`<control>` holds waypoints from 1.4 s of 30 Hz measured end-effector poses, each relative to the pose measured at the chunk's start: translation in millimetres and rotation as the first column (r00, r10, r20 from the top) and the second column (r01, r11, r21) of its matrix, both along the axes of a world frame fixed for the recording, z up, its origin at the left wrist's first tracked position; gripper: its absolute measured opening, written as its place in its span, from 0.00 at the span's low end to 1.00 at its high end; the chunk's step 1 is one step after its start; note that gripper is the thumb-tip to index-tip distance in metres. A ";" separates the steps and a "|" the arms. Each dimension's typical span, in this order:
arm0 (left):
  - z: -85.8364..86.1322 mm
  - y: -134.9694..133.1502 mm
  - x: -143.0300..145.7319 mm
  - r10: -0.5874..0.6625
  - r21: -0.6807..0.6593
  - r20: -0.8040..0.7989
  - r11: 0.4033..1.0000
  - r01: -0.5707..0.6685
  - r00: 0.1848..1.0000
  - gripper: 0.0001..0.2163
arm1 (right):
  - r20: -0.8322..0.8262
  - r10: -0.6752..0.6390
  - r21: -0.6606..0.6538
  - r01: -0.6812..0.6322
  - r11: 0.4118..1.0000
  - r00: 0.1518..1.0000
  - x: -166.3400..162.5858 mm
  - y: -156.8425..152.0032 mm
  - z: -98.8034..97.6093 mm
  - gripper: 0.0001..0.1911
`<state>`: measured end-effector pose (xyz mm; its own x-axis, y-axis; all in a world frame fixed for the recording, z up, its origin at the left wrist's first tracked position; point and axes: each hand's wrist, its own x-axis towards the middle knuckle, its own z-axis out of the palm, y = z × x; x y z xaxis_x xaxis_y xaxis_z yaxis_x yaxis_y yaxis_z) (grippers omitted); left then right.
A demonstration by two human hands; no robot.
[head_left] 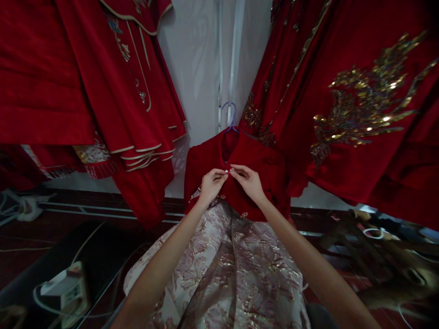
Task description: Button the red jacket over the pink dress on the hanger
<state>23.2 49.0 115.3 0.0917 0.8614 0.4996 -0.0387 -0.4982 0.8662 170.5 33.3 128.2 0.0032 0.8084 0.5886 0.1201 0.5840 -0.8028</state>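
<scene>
A short red jacket (270, 164) hangs on a purple hanger (233, 119) in front of me, above a pale brocade skirt (240, 265) with a shiny floral pattern. At the jacket's front opening, just under the collar, my left hand (213, 183) pinches the edge by a small shiny button (227, 172). From the other side my right hand (249, 182) pinches a beaded fastening (232, 170) at the opposite edge. The fingertips of both hands nearly meet. Whether the two halves are joined is hidden by the fingers. Beaded trim shows lower on the jacket.
Red garments with pale piping (137, 91) hang at the left. On the right hangs a red garment with gold sequin embroidery (370, 100). A white power strip (73, 292) with cords lies on a dark surface, lower left. Wooden furniture (363, 256) stands lower right.
</scene>
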 end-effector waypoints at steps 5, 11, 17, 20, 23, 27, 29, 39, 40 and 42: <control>14.4 -4.7 -6.9 0.029 0.094 -0.241 0.996 -0.007 0.970 0.04 | 0.063 -0.091 0.042 0.088 0.995 0.994 -2.8 -6.5 7.3 0.16; 24.2 -3.4 -9.3 0.096 0.206 -0.397 0.979 -0.014 0.913 0.05 | 0.034 -0.163 0.047 0.161 0.986 0.986 -6.2 -7.5 9.2 0.16; 24.6 -1.1 -10.0 0.139 0.244 -0.458 0.969 -0.026 0.878 0.06 | -0.009 -0.167 0.047 0.167 0.985 0.986 -9.6 -3.2 6.3 0.15; 25.7 -2.3 -10.1 0.150 0.255 -0.500 0.967 -0.021 0.853 0.06 | -0.019 -0.214 0.052 0.215 0.975 0.977 -12.9 -4.5 4.5 0.16; 28.9 -4.5 -10.7 0.142 0.268 -0.514 0.963 0.001 0.846 0.03 | -0.009 -0.247 0.074 0.247 0.966 0.969 -14.5 -7.0 3.7 0.16; 32.5 -4.3 -12.0 0.105 0.274 -0.521 0.960 0.050 0.847 0.03 | 0.046 -0.243 0.114 0.237 0.965 0.969 -10.6 -9.1 5.9 0.15; 32.4 -2.2 -12.4 0.099 0.276 -0.533 0.959 0.062 0.840 0.03 | 0.088 -0.238 0.137 0.225 0.965 0.967 -7.4 -9.1 7.5 0.15; 33.0 0.8 -15.2 0.110 0.341 -0.579 0.933 0.118 0.808 0.03 | 0.099 -0.147 0.081 0.140 0.987 0.984 -2.5 -0.1 4.0 0.17; 34.0 0.7 -14.8 0.107 0.352 -0.584 0.927 0.132 0.805 0.03 | 0.088 -0.119 0.060 0.114 0.992 0.989 -2.2 2.8 3.1 0.18; 34.6 1.2 -12.6 0.094 0.358 -0.582 0.922 0.150 0.808 0.04 | 0.064 -0.075 0.030 0.073 0.997 0.995 -1.6 8.8 1.1 0.19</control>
<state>10.6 50.2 149.9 0.4877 0.6149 0.6197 0.3878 -0.7886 0.4773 168.9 42.1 129.2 0.0235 0.7908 0.6117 0.2152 0.5935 -0.7755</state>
